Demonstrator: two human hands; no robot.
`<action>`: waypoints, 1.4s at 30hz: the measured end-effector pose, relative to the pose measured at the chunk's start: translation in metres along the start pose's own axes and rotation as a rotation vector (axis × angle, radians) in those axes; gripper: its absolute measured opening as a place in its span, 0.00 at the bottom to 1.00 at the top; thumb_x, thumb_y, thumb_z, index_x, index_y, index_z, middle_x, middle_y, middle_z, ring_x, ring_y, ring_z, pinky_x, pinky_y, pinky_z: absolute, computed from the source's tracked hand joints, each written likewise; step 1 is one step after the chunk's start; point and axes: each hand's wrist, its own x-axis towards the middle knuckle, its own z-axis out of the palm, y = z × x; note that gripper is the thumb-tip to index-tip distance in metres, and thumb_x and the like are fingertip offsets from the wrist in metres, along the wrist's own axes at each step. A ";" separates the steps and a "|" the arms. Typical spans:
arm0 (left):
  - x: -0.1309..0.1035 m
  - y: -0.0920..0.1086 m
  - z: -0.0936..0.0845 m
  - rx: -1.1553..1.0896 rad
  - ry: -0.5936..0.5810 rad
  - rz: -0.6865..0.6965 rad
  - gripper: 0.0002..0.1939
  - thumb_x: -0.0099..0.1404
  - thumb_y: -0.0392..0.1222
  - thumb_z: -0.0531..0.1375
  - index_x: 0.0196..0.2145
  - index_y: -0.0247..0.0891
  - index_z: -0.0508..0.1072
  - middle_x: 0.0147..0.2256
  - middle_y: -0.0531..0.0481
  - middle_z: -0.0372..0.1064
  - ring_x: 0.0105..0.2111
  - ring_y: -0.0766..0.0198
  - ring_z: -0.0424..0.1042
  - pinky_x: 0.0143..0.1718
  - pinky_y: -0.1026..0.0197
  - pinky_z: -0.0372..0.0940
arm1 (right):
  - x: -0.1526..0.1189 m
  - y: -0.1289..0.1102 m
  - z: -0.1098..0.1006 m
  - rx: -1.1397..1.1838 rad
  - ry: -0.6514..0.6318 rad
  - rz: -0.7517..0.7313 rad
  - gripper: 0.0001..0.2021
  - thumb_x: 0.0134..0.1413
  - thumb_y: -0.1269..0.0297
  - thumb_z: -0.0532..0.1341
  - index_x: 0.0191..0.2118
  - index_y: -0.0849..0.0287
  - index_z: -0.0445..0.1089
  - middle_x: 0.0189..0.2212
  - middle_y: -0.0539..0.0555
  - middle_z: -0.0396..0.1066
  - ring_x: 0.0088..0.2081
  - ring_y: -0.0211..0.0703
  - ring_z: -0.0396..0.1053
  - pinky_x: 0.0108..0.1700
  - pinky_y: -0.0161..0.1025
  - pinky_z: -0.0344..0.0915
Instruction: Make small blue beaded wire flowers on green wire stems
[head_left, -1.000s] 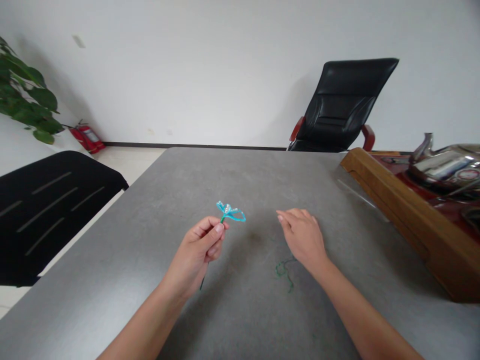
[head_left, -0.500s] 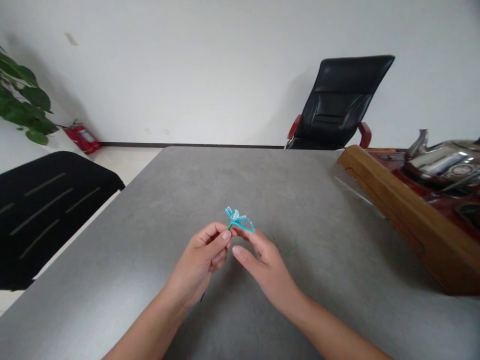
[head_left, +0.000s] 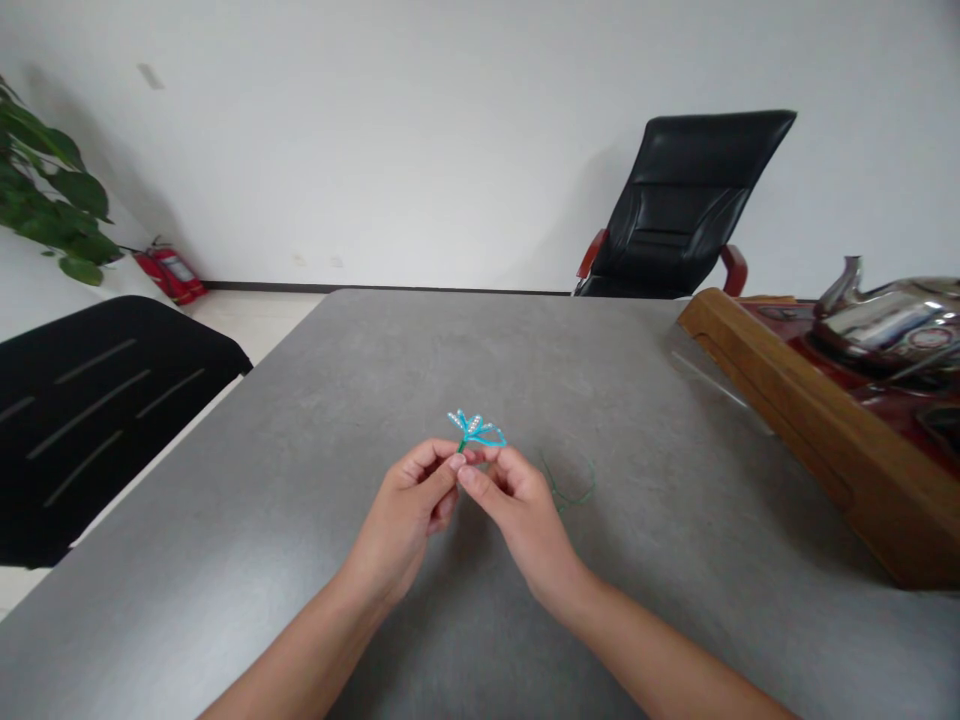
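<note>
A small light-blue flower [head_left: 473, 427] with clear beads on its petals points up from a short green stem. My left hand [head_left: 412, 510] pinches that stem between thumb and fingers. Closed at the same spot, my right hand [head_left: 525, 505] brings its thumb and index fingertips together on the stem, just below the petals. The fingers partly hide the stem. A thin green thread [head_left: 589, 490] curves in a loop on the right, its near end passing out of sight by my right hand.
A grey table [head_left: 405, 350] lies under my hands. At right stands a wooden tea tray [head_left: 810, 430] with a metal kettle [head_left: 892, 325]. Beyond the table are a black armchair [head_left: 682, 200] and, at left, a black chair [head_left: 112, 400], a fire extinguisher [head_left: 172, 272] and a plant [head_left: 64, 190].
My right thumb has moved up and left, closing against the index finger at the stem. The flower has turned slightly, and more of the thread loop shows.
</note>
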 end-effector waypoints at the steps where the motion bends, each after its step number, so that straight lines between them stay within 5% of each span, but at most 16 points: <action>1: 0.000 -0.001 0.000 0.011 0.007 0.015 0.10 0.61 0.45 0.60 0.34 0.35 0.70 0.18 0.60 0.49 0.18 0.74 0.44 0.16 0.70 0.40 | 0.000 0.000 0.000 0.028 0.011 0.008 0.13 0.53 0.53 0.61 0.36 0.58 0.69 0.24 0.48 0.65 0.25 0.35 0.59 0.28 0.33 0.54; 6: -0.001 -0.003 -0.001 0.041 0.001 0.016 0.10 0.62 0.45 0.60 0.32 0.36 0.67 0.18 0.60 0.49 0.18 0.73 0.44 0.17 0.69 0.41 | 0.001 -0.004 -0.002 0.109 -0.069 0.066 0.14 0.52 0.55 0.60 0.25 0.60 0.64 0.18 0.45 0.56 0.22 0.33 0.51 0.25 0.33 0.48; 20: 0.002 0.001 -0.004 -0.018 -0.007 0.039 0.09 0.58 0.43 0.63 0.31 0.35 0.68 0.23 0.58 0.53 0.19 0.75 0.46 0.19 0.69 0.44 | -0.003 -0.005 -0.027 -0.209 -0.053 0.006 0.12 0.55 0.58 0.56 0.25 0.59 0.61 0.19 0.45 0.53 0.22 0.34 0.50 0.25 0.33 0.49; 27: 0.005 0.007 -0.011 0.028 -0.008 0.003 0.11 0.60 0.45 0.62 0.36 0.35 0.73 0.18 0.61 0.46 0.18 0.74 0.41 0.18 0.69 0.39 | 0.009 0.004 -0.047 -0.368 0.067 -0.013 0.12 0.56 0.57 0.55 0.25 0.59 0.63 0.18 0.44 0.53 0.21 0.34 0.51 0.24 0.33 0.47; 34: 0.006 0.009 -0.011 -0.002 0.043 0.059 0.09 0.57 0.42 0.64 0.34 0.36 0.72 0.25 0.56 0.61 0.19 0.75 0.50 0.19 0.70 0.46 | 0.018 0.012 -0.059 -0.732 0.153 -0.084 0.12 0.59 0.59 0.55 0.27 0.57 0.67 0.15 0.45 0.58 0.19 0.36 0.56 0.25 0.35 0.48; 38: 0.006 0.011 -0.012 0.041 0.024 0.041 0.09 0.57 0.42 0.64 0.34 0.34 0.74 0.26 0.53 0.64 0.21 0.75 0.54 0.21 0.70 0.50 | 0.014 0.001 -0.056 -0.958 0.069 -0.262 0.13 0.61 0.60 0.53 0.34 0.57 0.73 0.30 0.55 0.71 0.35 0.47 0.66 0.38 0.42 0.58; 42: 0.004 0.009 -0.012 0.090 0.012 0.006 0.10 0.59 0.44 0.63 0.35 0.34 0.76 0.23 0.54 0.63 0.19 0.75 0.53 0.18 0.70 0.48 | 0.000 -0.017 -0.038 -0.729 -0.128 -0.394 0.17 0.61 0.59 0.55 0.54 0.53 0.65 0.50 0.57 0.67 0.53 0.51 0.60 0.55 0.48 0.54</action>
